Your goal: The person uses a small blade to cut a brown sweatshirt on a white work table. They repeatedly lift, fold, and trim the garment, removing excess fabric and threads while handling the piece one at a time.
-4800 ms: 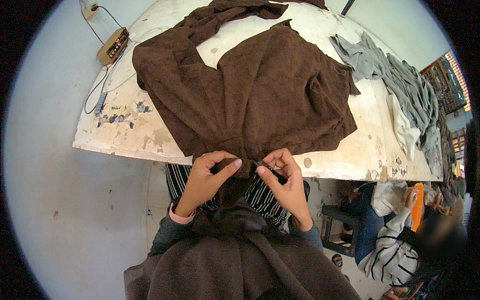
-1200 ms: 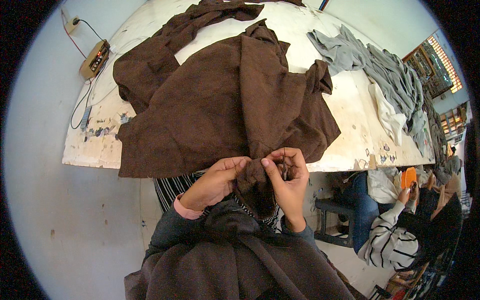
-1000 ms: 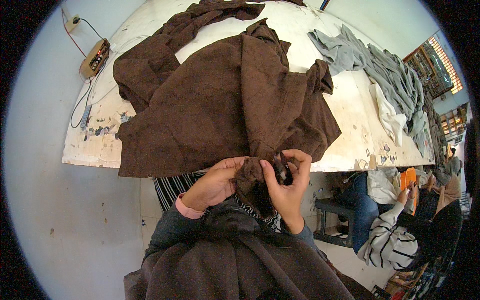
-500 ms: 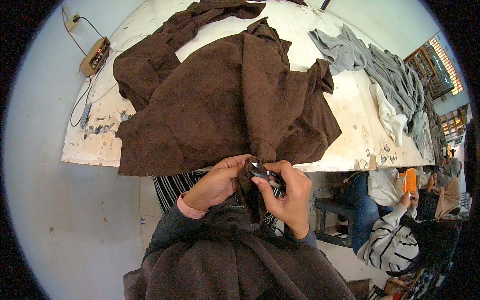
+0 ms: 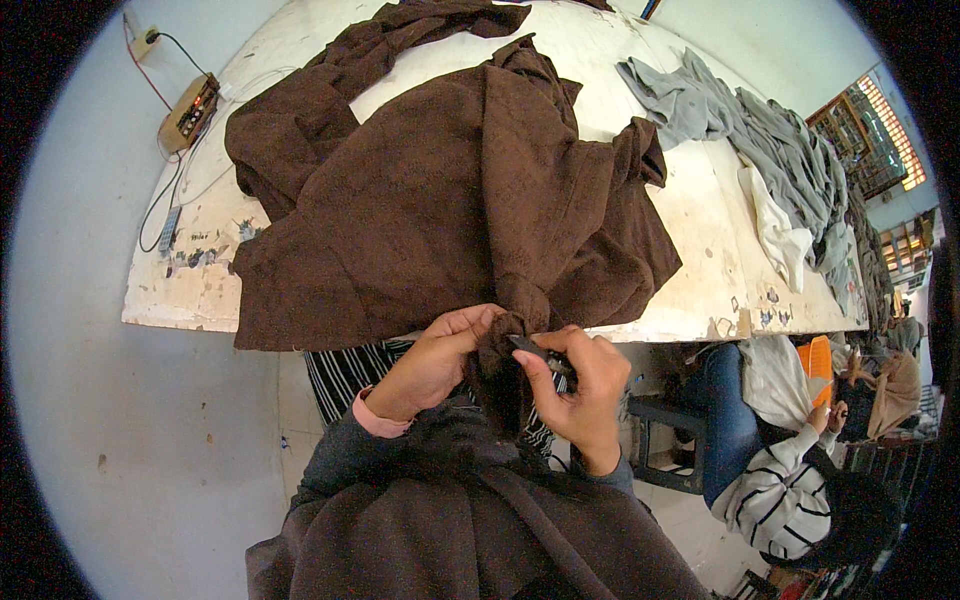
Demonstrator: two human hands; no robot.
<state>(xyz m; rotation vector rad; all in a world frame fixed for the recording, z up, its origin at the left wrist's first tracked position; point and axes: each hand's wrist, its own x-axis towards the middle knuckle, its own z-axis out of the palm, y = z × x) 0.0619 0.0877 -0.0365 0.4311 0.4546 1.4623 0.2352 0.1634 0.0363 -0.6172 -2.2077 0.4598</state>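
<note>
A dark brown garment [image 5: 400, 210] is spread over the near part of the white table [image 5: 700, 240], one sleeve-like end hanging over the front edge. My left hand [image 5: 435, 365] pinches that hanging end between thumb and fingers. Right beside it, my right hand [image 5: 580, 385] is closed round small dark thread snips [image 5: 548, 357], whose tip is against the cloth. The snips are partly covered by my fingers, so whether their blades are apart cannot be seen.
Grey cloth [image 5: 790, 150] and a white piece [image 5: 775, 225] lie on the table's right side. A power box [image 5: 188, 115] with cables hangs by the left wall. At right, a seated person [image 5: 785, 490] in a striped sleeve works near an orange basket [image 5: 816, 370].
The snips have turned in my right hand, and their shiny blade no longer shows. My left hand keeps its hold on the cloth. The seated person's hands have moved lower.
</note>
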